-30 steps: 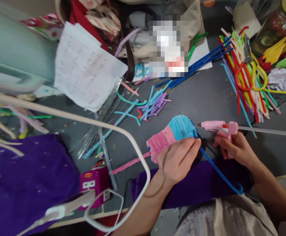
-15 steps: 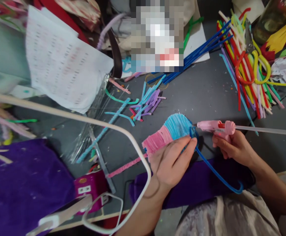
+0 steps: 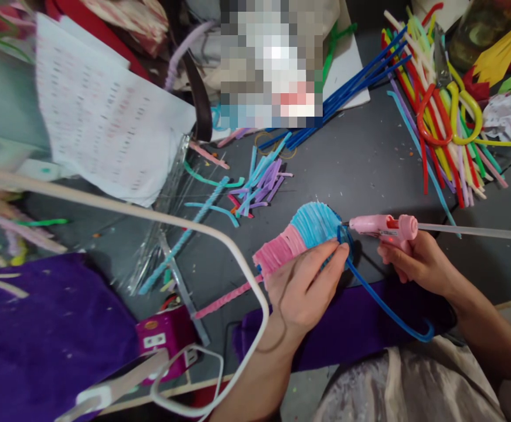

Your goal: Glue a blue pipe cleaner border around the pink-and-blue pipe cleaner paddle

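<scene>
My right hand (image 3: 422,264) is wrapped round a pink hot glue gun (image 3: 382,227), with a long clear glue stick (image 3: 475,231) sticking out of its back. The gun's nozzle meets the right edge of a flat piece wound from pipe cleaners, light blue (image 3: 314,223) at the rounded end and pink (image 3: 279,252) at the other. With closed fingertips, my left hand (image 3: 303,287) pinches a dark blue pipe cleaner (image 3: 382,305) against that edge; its free end curves down to the right. A pink pipe cleaner (image 3: 224,299) trails from the piece's lower left.
Cut blue and purple pipe cleaner bits (image 3: 264,184) lie beyond the piece. Scissors (image 3: 466,117) rest on a colourful pipe cleaner bundle (image 3: 451,158) at right. A white bent tube (image 3: 150,211) crosses the left foreground, above a magenta power socket block (image 3: 167,340). Written sheets (image 3: 106,111) lie back left.
The view has shifted slightly. Both hands keep their holds, and the glue gun's nozzle stays at the blue edge of the piece.
</scene>
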A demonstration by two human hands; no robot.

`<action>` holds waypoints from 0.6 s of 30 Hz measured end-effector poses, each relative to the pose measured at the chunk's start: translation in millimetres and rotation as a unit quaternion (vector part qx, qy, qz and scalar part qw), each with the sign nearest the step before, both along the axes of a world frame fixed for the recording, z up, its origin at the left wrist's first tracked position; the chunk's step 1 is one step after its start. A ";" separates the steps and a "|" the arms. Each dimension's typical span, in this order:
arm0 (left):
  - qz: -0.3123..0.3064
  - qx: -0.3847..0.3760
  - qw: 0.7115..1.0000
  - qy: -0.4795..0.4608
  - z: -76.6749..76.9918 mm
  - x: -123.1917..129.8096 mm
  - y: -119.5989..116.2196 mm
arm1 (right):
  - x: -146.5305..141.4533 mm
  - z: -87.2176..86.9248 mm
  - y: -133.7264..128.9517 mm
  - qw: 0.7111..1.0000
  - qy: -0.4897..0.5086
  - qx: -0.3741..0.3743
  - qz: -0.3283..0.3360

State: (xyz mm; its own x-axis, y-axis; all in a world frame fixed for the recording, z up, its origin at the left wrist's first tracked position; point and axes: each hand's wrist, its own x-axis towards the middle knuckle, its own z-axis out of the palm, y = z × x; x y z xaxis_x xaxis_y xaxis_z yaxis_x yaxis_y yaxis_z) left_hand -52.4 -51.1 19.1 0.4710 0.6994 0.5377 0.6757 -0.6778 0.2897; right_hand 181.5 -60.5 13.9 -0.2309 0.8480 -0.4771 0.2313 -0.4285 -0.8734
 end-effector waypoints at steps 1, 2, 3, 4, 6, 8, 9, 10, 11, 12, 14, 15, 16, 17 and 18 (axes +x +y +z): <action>0.000 -0.001 1.000 0.002 0.4 0.0 0.1 | -0.1 -0.3 -0.2 1.000 0.000 0.001 -0.001; 0.000 -0.001 1.000 0.003 0.8 0.0 0.3 | -0.2 -0.6 -0.2 1.000 0.001 0.002 -0.001; 0.000 0.000 1.000 0.005 1.0 0.1 0.5 | -0.3 -0.9 -0.2 1.000 0.002 0.004 -0.001; 0.000 0.000 1.000 0.006 1.0 0.2 0.7 | -0.4 -1.0 -0.2 1.000 0.004 0.006 0.000; 0.002 0.001 1.000 0.005 0.7 0.3 1.2 | -0.4 -1.1 -0.3 1.000 0.009 0.012 0.003; 0.004 0.001 1.000 0.001 -0.1 0.4 1.6 | -0.3 -1.0 -0.5 1.000 0.009 0.019 0.003; 0.004 0.001 1.000 -0.001 -0.6 0.3 1.7 | -0.2 -1.0 -0.7 1.000 0.006 0.022 0.004; 0.004 -0.001 1.000 -0.002 -1.0 0.3 1.7 | -0.1 -1.2 -0.9 1.000 0.004 0.023 0.005; 0.002 -0.002 1.000 -0.003 -1.4 0.2 1.7 | 0.0 -1.4 -1.1 1.000 0.002 0.024 0.006; 0.000 -0.003 1.000 -0.004 -1.6 0.2 1.7 | 0.0 -1.8 -1.2 1.000 0.002 0.026 0.008; -0.004 -0.004 1.000 -0.005 -1.7 0.4 1.9 | -0.2 -2.7 -1.4 0.999 0.006 0.030 0.012; -0.005 -0.003 1.000 -0.006 -1.7 0.6 2.0 | -0.4 -3.1 -1.4 0.999 0.008 0.034 0.013; -0.006 -0.002 1.000 -0.007 -1.7 0.8 2.3 | -0.5 -3.3 -1.3 0.999 0.010 0.040 0.013; -0.005 0.000 1.000 -0.010 -1.9 1.0 2.6 | -0.6 -3.5 -1.2 0.999 0.010 0.046 0.013; -0.002 0.002 1.000 -0.012 -2.3 1.2 2.9 | -0.7 -3.6 -1.0 0.999 0.008 0.052 0.015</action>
State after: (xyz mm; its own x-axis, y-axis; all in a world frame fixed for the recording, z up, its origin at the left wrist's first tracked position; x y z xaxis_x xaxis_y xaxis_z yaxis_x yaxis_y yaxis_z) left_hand -51.2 -48.2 16.8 0.4609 0.6950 0.5519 0.6652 -0.6822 0.3036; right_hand 180.8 -61.5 10.4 -0.2636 0.8853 -0.3831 0.2283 -0.3286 -0.9165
